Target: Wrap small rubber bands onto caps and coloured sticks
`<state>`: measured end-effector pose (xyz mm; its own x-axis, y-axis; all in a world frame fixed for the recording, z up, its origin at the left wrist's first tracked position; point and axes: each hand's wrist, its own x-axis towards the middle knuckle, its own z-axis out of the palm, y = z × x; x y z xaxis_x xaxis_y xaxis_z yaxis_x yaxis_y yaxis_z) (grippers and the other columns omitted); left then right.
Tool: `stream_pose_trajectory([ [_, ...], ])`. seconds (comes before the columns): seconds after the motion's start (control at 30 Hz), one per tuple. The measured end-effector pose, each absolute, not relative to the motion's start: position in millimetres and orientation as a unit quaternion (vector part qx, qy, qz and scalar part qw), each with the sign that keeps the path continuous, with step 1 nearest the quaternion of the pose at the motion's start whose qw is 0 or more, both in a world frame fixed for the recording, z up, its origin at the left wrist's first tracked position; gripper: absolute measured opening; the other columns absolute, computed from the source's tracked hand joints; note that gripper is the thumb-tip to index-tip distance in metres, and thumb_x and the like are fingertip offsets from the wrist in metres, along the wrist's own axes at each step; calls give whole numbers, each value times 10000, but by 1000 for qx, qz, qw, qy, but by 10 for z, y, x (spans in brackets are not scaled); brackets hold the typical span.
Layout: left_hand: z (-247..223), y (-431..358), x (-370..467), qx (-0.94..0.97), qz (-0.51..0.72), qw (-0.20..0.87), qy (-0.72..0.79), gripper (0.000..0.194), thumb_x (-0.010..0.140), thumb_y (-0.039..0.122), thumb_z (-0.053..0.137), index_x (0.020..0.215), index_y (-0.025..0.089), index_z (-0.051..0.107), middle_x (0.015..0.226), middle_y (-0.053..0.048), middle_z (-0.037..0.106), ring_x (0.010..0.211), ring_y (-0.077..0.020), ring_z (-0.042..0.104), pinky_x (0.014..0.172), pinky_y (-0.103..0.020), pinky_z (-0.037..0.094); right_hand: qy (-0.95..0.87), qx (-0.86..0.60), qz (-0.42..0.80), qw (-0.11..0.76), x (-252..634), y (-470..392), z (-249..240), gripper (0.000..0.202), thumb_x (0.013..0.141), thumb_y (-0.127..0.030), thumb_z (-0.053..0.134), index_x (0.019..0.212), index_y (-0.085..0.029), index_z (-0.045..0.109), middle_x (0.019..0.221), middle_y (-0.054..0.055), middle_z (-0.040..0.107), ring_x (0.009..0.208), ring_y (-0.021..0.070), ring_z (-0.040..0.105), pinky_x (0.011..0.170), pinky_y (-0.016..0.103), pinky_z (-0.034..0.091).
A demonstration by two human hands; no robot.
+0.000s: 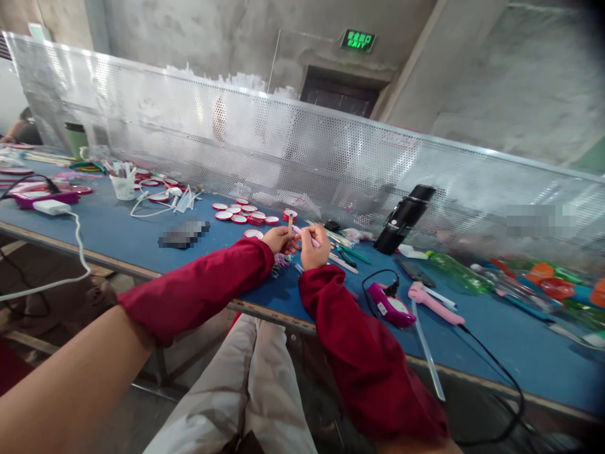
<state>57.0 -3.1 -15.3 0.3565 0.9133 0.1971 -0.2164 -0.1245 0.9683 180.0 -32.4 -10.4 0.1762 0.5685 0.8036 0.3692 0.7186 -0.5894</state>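
Pink stick (306, 236) pinched in my right hand (315, 248); left hand (280, 239) fingers pressed on small wooden piece (290, 221) (over blue table (142, 236)).

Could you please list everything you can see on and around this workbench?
Table: one, blue top, across the view.
Screen: one, silver perforated metal, along the table's far edge.
Lids: about ten, red and white, left of the hands.
Cup: one, white, holding sticks, far left.
Flask: one, black, tilted, right of the hands.
Purple device: one, with a black cable, near the right sleeve.
Pink tool: one, right of the purple device.
Charger: one, white, with a white cable, left edge.
Exit sign: one, green, on the far wall.
Sleeves: two, dark red.
Left hand: holds a small stick.
Right hand: holds a pink stick.
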Motion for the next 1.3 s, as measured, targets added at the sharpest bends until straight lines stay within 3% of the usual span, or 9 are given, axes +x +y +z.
stream_pose_trajectory([
  [0.37, -122, -71, 578, 569, 484, 587, 311, 166, 881, 258, 589, 792, 118, 575, 549, 1, 608, 446, -78, 579, 438, -158, 406, -651, -370, 73, 659, 1805, -310, -122, 182, 858, -361, 509, 759, -216, 557, 683, -12, 651, 630, 159, 594, 620, 280, 455],
  [1.17, -144, -25, 568, 573, 486, 578, 318, 153, 906, 141, 491, 779, 116, 575, 609, -14, 632, 477, -82, 592, 472, -173, 423, -638, -381, 54, 667, 1805, -321, -123, 166, 850, -323, 514, 733, -211, 552, 660, -16, 643, 622, 156, 587, 622, 277, 446],
  [1.3, -169, 1, 566, 580, 484, 580, 303, 156, 905, 191, 520, 782, 118, 581, 588, -8, 623, 475, -80, 590, 470, -167, 430, -652, -363, 65, 663, 1804, -320, -126, 170, 860, -330, 515, 746, -211, 556, 669, -15, 647, 628, 154, 594, 624, 274, 448],
])
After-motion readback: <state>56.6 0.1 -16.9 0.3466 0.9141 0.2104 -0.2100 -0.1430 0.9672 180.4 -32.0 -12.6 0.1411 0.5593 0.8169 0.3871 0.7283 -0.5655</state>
